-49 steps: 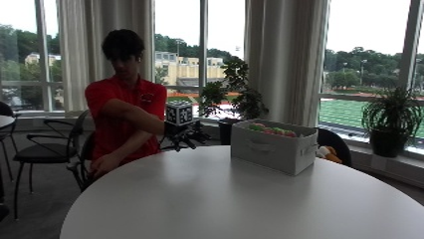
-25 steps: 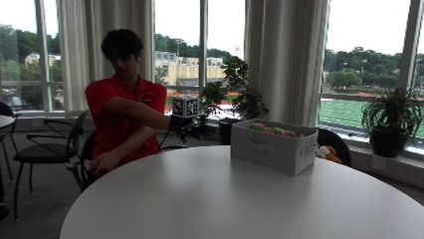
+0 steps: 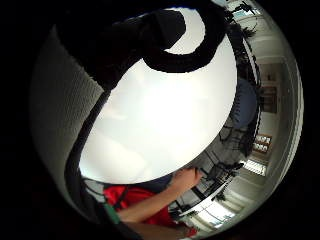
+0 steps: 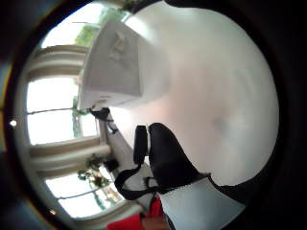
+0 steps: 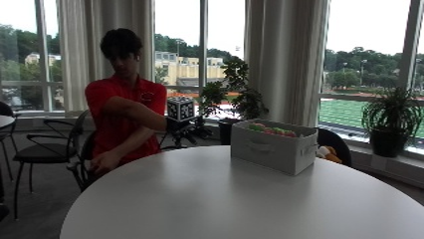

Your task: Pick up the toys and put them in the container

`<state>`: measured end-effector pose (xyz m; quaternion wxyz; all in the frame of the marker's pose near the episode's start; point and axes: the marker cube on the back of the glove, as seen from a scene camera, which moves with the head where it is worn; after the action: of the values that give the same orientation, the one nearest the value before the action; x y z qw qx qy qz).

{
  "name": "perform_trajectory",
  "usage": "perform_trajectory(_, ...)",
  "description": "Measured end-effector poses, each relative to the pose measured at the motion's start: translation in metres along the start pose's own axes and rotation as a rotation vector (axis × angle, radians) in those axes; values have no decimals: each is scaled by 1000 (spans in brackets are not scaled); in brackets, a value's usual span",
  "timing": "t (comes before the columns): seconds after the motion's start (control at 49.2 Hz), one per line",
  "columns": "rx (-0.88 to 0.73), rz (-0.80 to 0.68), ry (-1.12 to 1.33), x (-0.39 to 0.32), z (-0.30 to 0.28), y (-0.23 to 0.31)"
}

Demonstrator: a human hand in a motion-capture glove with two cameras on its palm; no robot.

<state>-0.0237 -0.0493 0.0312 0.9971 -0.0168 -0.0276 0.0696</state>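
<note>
— On the round white table (image 5: 218, 199), what is seen?

— A grey fabric container (image 5: 273, 147) is set toward the far side, near the window. Its top is filled with toys (image 5: 270, 130): green, pink and orange shapes are seen just above the rim. No toy is seen lying on the tabletop itself. An orange and white soft shape (image 5: 326, 153) is glimpsed behind the container, beside a dark chair back; whether it is one of the toys cannot be told.

— And the gloved right hand (image 5: 180, 127)?

— It is held up at the table's edge, well apart from the container, with the arm crossed in front of a red shirt (image 5: 119, 107). The fingers are not shown clearly enough, so the grip cannot be told; nothing is seen between palm and table in either palm view. From the thumb side, the container (image 4: 120, 67) is seen standing on the white tabletop (image 4: 216, 96), well clear of the hand.

— The other hand?

— The bare left hand (image 5: 103, 163) is lowered beside the table's edge, near the person's lap.
</note>
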Motion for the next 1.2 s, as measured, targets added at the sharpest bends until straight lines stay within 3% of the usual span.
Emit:
perform_trajectory(0.041, -56, -87, -9, 4, -2, 2)
perform_trajectory(0.203, -35, -99, 28, 11, -2, 6)
perform_trajectory(1.199, -66, -90, -49, 14, 8, 14)
